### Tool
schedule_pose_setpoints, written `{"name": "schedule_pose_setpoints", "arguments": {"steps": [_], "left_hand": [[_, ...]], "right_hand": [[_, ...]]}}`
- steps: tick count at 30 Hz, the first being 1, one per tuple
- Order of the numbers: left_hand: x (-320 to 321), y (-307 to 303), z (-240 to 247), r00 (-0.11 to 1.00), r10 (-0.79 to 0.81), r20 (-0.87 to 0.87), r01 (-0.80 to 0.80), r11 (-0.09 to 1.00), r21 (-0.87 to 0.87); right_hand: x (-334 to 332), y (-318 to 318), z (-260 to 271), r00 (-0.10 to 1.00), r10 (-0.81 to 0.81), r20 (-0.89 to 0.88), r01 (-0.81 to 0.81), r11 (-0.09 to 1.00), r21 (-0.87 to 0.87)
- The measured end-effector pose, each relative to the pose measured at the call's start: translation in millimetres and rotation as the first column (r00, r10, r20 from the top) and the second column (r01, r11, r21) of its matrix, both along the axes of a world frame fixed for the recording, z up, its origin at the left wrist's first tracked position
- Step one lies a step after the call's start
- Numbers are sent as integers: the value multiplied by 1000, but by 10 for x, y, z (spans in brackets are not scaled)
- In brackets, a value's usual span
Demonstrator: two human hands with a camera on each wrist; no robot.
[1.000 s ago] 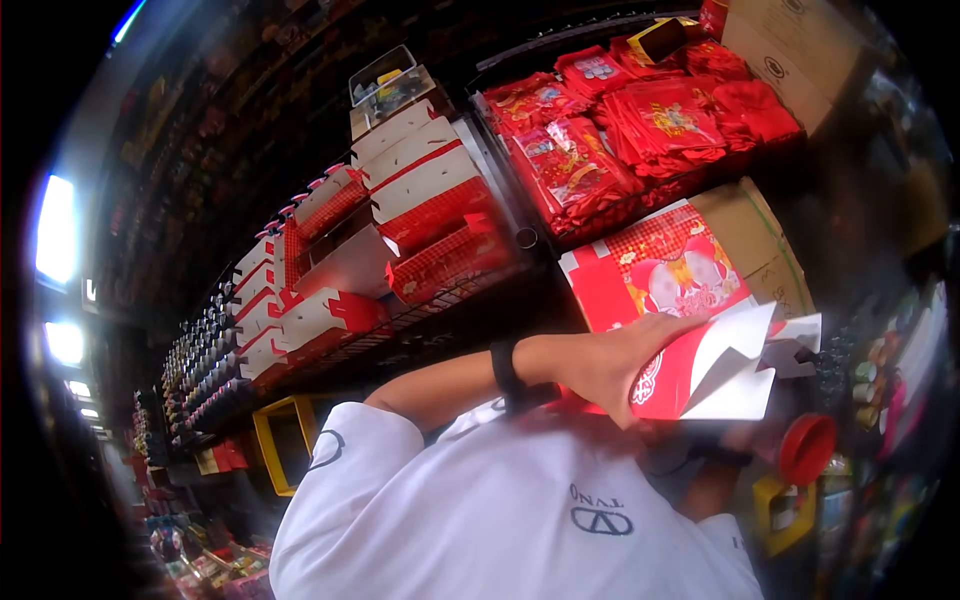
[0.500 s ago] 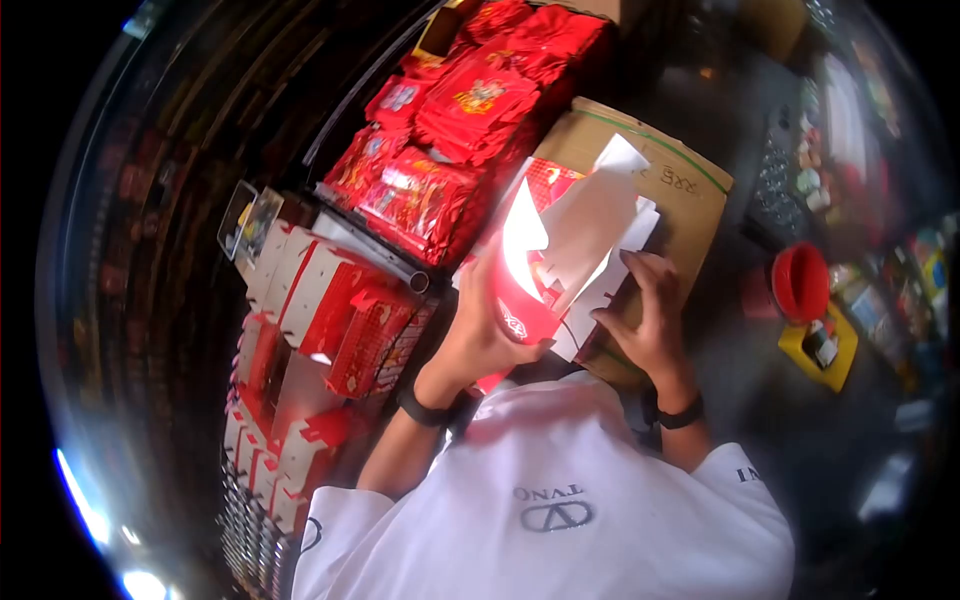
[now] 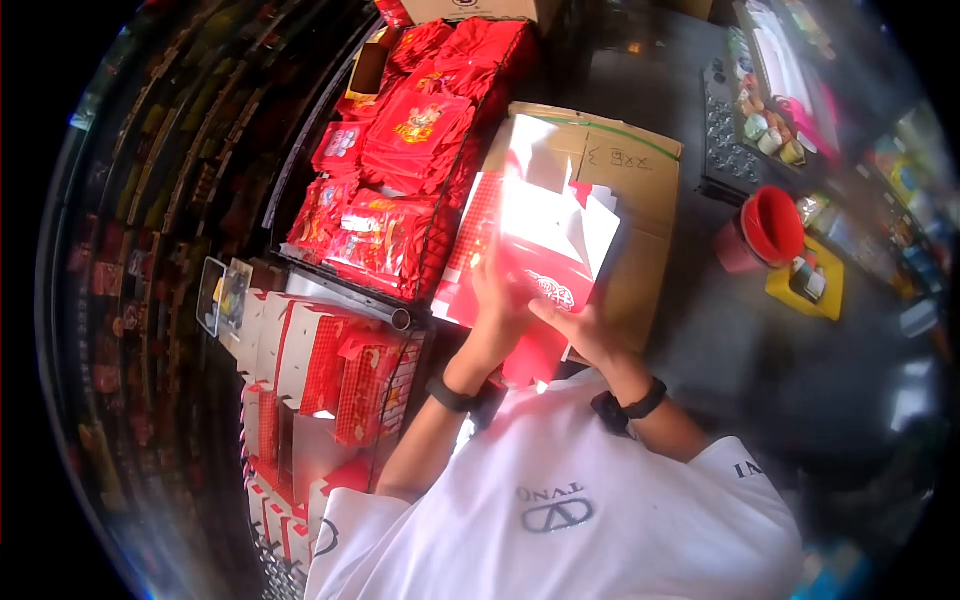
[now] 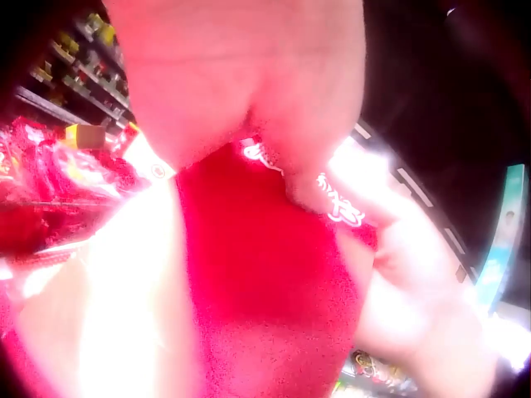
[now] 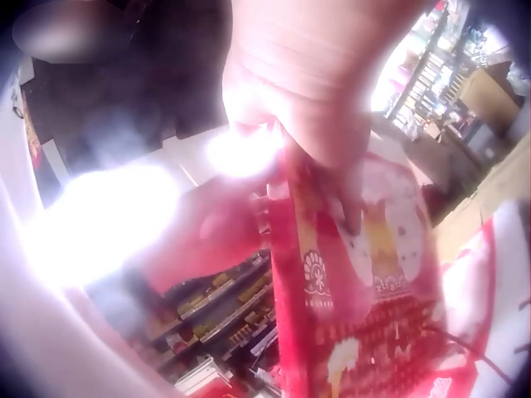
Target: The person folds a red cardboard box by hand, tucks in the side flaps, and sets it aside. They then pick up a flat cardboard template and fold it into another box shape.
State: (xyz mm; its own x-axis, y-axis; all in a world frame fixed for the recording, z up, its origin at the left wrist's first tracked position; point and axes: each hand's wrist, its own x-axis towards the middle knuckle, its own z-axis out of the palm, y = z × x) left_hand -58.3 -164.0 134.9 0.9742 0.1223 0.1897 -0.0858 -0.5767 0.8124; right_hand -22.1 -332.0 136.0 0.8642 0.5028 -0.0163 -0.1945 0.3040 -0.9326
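Both hands hold a red and white folding cardboard box (image 3: 555, 262), its white flaps standing up at the far end. The left hand (image 3: 493, 318) grips the box's left side; its thumb lies on the red panel (image 4: 261, 257) beside the white lettering. At the near right corner the right hand (image 3: 600, 338) grips the box, thumb across the red front. In the right wrist view, that hand's fingers reach over a side printed with a gold and white pattern (image 5: 386, 257). Beneath the box, a red printed cardboard piece (image 3: 458, 285) lies on a brown carton (image 3: 640, 215).
Left of the carton, a black wire basket holds red packets (image 3: 415, 125). Nearer stand several red and white boxes (image 3: 300, 350) on a rack. To the right are a red bucket (image 3: 770, 232), a yellow container (image 3: 825, 290) and a dark tray of small goods (image 3: 735, 130).
The head view has swung round towards the carton. The right hand came out from behind the box, was at its white flaps, and now holds the near red side. The left hand has kept hold.
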Motion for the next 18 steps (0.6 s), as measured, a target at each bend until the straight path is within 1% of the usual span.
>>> {"name": "schedule_pose_setpoints", "arguments": {"steps": [2,3,6,7,8,9,10,11,12,14,15,16,17,18], "left_hand": [[30,197,-269,994,-68,-80,51,980,-190],[32,281,-327,992,-56,-112,47,996,-79],[9,425,-499,997,65,-40,-61,995,77],[52,574,-599,991,95,-92,-86,991,106],[71,724,-688,994,9,-105,-24,989,-143],[102,827,-612,993,-78,-93,36,922,-385],[106,925,-580,986,-159,-59,92,792,-604],[63,1038,-818,991,-134,-11,118,905,-409],[32,1065,-803,980,-194,-37,153,866,-476],[-34,1086,-776,945,-318,-72,213,769,-603],[-76,1143,-827,927,-334,-170,151,748,-647],[-117,1203,-873,899,-348,-266,80,728,-681],[-160,1257,-914,878,-361,-314,11,671,-741],[-177,1300,-816,875,-350,-334,-16,670,-743]], "right_hand": [[29,8,-110,999,-35,24,39,988,-151],[49,19,-141,998,-48,38,56,973,-225],[-29,123,-162,996,-87,13,87,959,-270],[-78,197,-130,995,-103,2,100,960,-262],[-115,275,-74,993,-116,-5,111,961,-253],[-120,358,-27,992,-128,-11,121,961,-247],[-105,440,7,995,-104,1,101,962,-255],[-106,516,28,997,-81,8,80,961,-264],[-124,591,36,998,-57,12,58,960,-274],[-112,787,-66,995,-8,96,42,935,-351],[-99,890,-106,990,17,140,39,921,-388],[-100,981,-123,997,-19,77,46,931,-362],[-94,1070,-119,998,-54,16,56,939,-338],[-75,1162,-83,995,-88,-42,70,947,-315]]}}
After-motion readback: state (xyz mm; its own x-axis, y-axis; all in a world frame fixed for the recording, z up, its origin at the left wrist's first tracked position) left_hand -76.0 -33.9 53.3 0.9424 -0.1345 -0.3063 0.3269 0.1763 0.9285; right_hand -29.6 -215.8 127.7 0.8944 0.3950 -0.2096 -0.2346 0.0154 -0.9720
